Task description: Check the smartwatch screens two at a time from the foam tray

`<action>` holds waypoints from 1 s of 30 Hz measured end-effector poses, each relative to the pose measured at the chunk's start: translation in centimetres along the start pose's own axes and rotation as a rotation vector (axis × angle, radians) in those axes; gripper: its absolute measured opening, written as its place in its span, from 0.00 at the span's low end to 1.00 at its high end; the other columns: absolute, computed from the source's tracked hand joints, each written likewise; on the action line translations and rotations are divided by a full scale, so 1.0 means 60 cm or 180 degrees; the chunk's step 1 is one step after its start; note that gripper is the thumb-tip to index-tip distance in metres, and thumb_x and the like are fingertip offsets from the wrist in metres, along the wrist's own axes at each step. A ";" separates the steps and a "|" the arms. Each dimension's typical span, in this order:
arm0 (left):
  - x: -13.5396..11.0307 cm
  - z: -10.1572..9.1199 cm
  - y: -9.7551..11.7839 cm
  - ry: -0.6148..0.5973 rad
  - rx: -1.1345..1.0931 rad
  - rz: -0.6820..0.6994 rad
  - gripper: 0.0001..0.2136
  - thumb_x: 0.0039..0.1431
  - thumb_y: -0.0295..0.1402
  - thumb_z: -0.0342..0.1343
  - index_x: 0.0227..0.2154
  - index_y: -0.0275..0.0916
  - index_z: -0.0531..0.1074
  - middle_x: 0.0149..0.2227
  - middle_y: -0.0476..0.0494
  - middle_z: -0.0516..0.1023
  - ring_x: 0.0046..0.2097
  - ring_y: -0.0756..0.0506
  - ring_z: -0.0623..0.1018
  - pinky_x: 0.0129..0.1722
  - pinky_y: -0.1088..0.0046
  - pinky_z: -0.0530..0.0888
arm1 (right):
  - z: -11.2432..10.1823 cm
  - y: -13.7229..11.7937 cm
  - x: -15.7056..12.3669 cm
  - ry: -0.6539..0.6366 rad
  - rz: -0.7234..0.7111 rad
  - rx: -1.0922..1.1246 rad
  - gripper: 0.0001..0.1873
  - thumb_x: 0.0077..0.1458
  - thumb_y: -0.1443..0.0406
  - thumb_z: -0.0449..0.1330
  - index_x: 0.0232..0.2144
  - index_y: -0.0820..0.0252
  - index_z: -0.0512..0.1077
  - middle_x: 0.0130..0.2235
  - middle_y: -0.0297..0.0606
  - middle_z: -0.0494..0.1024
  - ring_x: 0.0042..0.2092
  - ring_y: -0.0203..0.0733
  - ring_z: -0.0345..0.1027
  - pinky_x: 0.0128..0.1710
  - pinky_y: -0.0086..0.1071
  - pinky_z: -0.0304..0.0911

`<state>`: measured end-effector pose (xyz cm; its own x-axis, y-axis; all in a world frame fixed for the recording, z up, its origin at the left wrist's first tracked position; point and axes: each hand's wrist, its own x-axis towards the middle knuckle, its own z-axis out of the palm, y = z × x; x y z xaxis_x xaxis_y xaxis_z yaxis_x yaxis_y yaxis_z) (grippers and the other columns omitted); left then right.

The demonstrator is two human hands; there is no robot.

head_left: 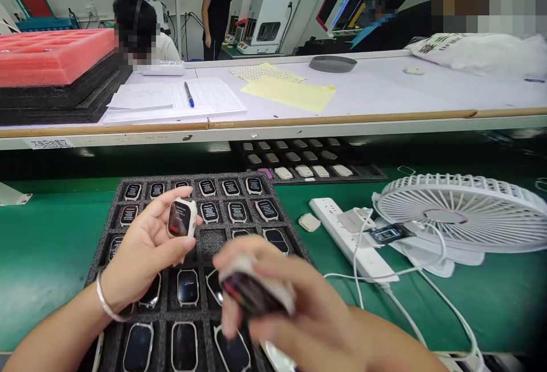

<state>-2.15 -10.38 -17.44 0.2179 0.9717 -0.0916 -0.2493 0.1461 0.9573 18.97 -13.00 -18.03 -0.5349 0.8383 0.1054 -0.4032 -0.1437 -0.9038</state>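
Two watch bodies [182, 218], cream-cased with dark screens, one per hand [141, 249].

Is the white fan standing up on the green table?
No, the white fan lies flat with its grille facing up on the green table, right of the power strip.

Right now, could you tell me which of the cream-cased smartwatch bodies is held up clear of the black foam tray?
The cream-cased watch body pinched in the left hand, dark screen facing up; the others sit in black foam tray pockets.

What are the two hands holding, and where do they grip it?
Left hand pinches a watch by its edges. Right hand holds a blurred watch; its grip cannot be told.
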 end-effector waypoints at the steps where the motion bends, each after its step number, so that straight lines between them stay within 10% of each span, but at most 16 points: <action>1: 0.008 0.000 -0.008 0.0138 0.0131 -0.0090 0.31 0.48 0.30 0.71 0.57 0.46 0.70 0.39 0.47 0.77 0.26 0.56 0.68 0.22 0.83 0.68 | -0.007 0.011 0.015 0.0174 -0.0048 0.0200 0.19 0.55 0.62 0.69 0.49 0.41 0.76 0.51 0.40 0.79 0.33 0.41 0.78 0.36 0.41 0.73; 6: 0.040 -0.007 -0.039 0.0463 0.0403 -0.0223 0.34 0.46 0.30 0.69 0.58 0.40 0.65 0.40 0.48 0.75 0.27 0.55 0.69 0.24 0.80 0.70 | -0.045 0.056 0.078 0.1085 0.0730 0.1019 0.25 0.49 0.70 0.68 0.51 0.54 0.72 0.46 0.41 0.82 0.34 0.37 0.74 0.37 0.33 0.67; 18: 0.037 -0.005 -0.044 0.0235 0.0460 -0.0262 0.21 0.48 0.28 0.63 0.47 0.40 0.67 0.40 0.49 0.73 0.30 0.53 0.76 0.30 0.75 0.72 | -0.063 0.068 0.089 0.0941 0.0793 0.1080 0.16 0.56 0.60 0.66 0.47 0.55 0.72 0.37 0.35 0.78 0.28 0.35 0.70 0.29 0.31 0.61; 30: 0.041 -0.006 -0.048 0.0296 0.0497 -0.0077 0.29 0.52 0.30 0.64 0.57 0.41 0.64 0.49 0.42 0.75 0.31 0.51 0.79 0.34 0.70 0.78 | -0.068 0.066 0.094 0.0967 0.0602 0.0760 0.23 0.51 0.70 0.66 0.51 0.54 0.72 0.37 0.34 0.81 0.33 0.38 0.78 0.38 0.33 0.69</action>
<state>-1.24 -8.35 -20.52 0.1320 0.9823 -0.1332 -0.0940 0.1461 0.9848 17.38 -6.73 -22.71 -0.3872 0.8972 -0.2122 -0.4986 -0.3974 -0.7704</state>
